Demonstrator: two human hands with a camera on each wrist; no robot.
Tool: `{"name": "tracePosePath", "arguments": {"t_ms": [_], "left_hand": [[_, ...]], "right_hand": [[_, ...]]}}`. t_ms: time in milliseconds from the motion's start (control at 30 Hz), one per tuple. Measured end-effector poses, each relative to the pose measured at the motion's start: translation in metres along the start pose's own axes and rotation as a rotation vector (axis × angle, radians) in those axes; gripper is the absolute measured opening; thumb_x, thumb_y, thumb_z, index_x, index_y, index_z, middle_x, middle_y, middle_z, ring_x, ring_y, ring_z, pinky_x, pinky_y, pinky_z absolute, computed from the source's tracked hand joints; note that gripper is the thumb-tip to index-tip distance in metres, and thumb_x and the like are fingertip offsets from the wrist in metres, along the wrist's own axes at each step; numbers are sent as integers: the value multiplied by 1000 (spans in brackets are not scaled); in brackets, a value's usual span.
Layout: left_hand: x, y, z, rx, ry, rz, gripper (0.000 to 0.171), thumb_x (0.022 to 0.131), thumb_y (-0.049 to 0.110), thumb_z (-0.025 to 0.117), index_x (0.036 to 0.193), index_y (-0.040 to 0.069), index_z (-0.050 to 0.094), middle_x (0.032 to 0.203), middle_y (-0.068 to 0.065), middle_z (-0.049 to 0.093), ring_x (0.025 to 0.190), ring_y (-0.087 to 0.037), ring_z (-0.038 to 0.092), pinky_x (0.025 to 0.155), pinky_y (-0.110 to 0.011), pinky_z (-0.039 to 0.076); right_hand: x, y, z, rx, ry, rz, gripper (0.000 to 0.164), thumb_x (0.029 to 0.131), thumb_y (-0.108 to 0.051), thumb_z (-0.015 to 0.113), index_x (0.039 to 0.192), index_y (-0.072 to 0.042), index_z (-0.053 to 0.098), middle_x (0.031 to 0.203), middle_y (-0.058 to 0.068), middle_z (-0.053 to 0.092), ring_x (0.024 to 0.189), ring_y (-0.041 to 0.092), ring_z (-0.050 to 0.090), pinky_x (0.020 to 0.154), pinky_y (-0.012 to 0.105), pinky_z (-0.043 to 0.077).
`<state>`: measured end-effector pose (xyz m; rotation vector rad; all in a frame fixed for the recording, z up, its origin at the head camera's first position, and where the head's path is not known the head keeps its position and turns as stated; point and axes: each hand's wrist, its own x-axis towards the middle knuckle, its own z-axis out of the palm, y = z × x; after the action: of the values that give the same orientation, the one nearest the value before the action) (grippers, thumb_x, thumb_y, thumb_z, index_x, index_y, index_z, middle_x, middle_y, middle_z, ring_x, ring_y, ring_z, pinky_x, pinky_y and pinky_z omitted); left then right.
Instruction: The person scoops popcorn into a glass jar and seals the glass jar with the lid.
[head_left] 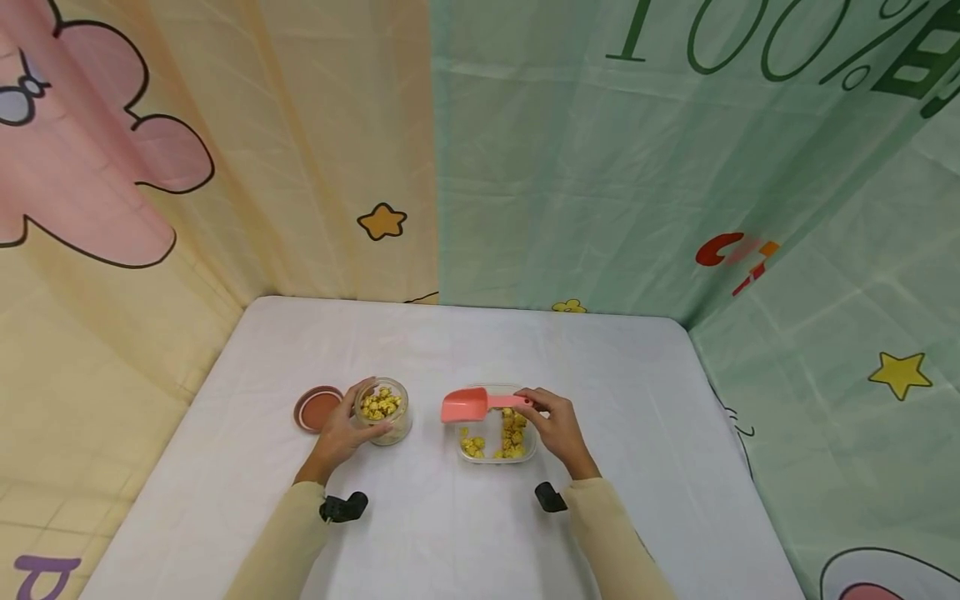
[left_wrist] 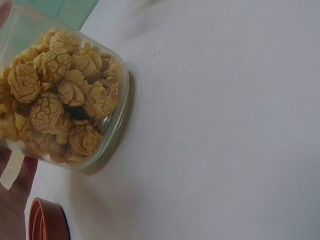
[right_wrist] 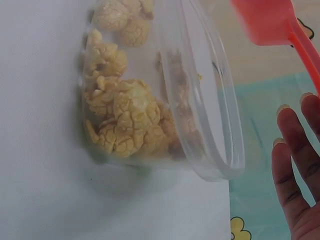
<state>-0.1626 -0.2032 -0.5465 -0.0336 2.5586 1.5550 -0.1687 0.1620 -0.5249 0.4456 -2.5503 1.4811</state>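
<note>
My left hand (head_left: 342, 435) grips a clear jar (head_left: 402, 427) from its left side, thumb in front. Popcorn (head_left: 380, 403) fills the jar close to its rim; the left wrist view shows the popcorn (left_wrist: 55, 95) through the wall. In my right hand (head_left: 557, 425) is the handle of a pink scoop (head_left: 465, 406), pinched above a clear plastic tub (head_left: 497, 460). The scoop's bowl points left, and whether it holds anything cannot be seen. Popcorn (head_left: 513, 433) lies in the tub, mostly on its right side. The right wrist view shows some fingers (right_wrist: 295, 145) extended beside the tub.
A brown round lid (head_left: 318, 410) lies on the white-covered table (head_left: 442, 533), just left of the jar. Printed curtains (head_left: 525, 167) hang behind the table and along both sides. A black wrist strap piece (head_left: 345, 507) sits by each sleeve.
</note>
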Motion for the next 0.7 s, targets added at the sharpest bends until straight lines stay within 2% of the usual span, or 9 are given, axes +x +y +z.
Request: {"name": "tracePosePath", "arguments": {"t_ms": [300, 600, 700], "left_hand": [[0, 0, 0, -4, -3, -12, 96, 71, 37, 85, 149, 20, 32, 152, -17, 32, 141, -38, 25, 112, -63, 19], [-1, 2, 0, -26, -6, -4, 95, 72, 33, 86, 149, 19, 33, 153, -17, 31, 142, -38, 22, 113, -63, 17], [-2, 1, 0, -27, -6, 7, 94, 72, 32, 86, 149, 19, 33, 153, -18, 31, 142, -39, 22, 112, -63, 18]], "right_hand": [[-7, 12, -7, 12, 20, -2, 19, 89, -15, 68, 105, -6, 72, 90, 0, 68, 83, 12, 61, 79, 32, 56], [-15, 20, -10, 25, 32, 62, 25, 88, -15, 69, 107, 1, 71, 93, 2, 69, 86, 14, 62, 81, 31, 55], [-18, 23, -10, 40, 41, 79, 25, 87, -16, 69, 107, -1, 71, 94, 3, 69, 87, 14, 62, 82, 29, 55]]}}
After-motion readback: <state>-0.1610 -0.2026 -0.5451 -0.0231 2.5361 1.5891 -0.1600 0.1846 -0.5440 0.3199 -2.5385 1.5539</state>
